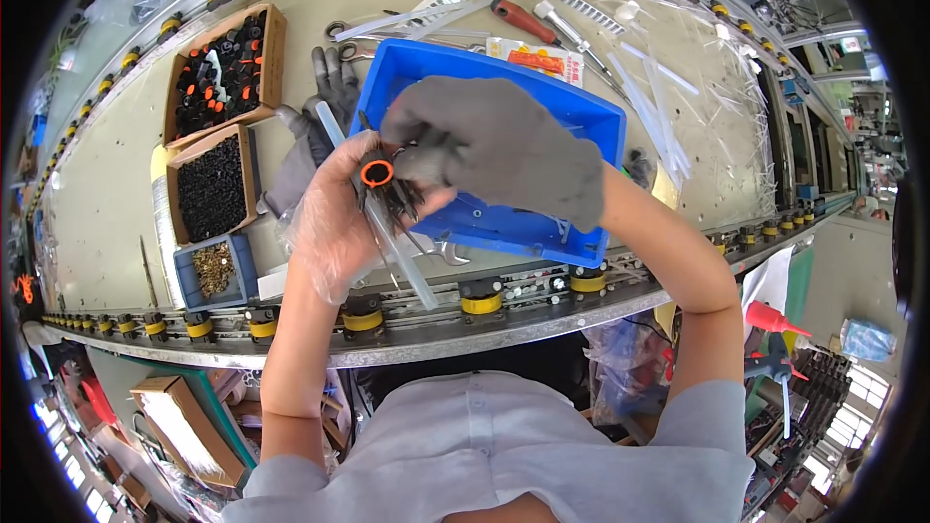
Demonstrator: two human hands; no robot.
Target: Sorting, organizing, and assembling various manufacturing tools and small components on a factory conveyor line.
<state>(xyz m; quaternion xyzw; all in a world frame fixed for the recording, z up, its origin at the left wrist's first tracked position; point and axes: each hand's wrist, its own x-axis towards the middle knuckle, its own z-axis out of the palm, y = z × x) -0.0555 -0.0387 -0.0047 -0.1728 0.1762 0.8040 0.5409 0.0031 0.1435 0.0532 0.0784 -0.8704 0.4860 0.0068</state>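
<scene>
My left hand point(334, 218), in a thin clear plastic glove, is closed around a small black part with an orange ring point(377, 172) at its end. A long translucent stick point(415, 271), like a glue stick, passes through the same hand and slants down over the table edge. Some thin dark pieces stick out beside it. My right hand point(499, 140), in a grey work glove, curls its fingers against the black part from the right. Its fingertips are partly hidden. Both hands are above the left side of a blue tray point(605, 121).
At left stand a cardboard box of black and orange parts point(273, 63), a box of small black pieces point(213, 184) and a blue bin of brass-coloured pieces point(215, 266). A loose grey glove point(334, 82), wrenches, a red-handled screwdriver point(523, 19) and translucent sticks point(649, 107) lie around the tray.
</scene>
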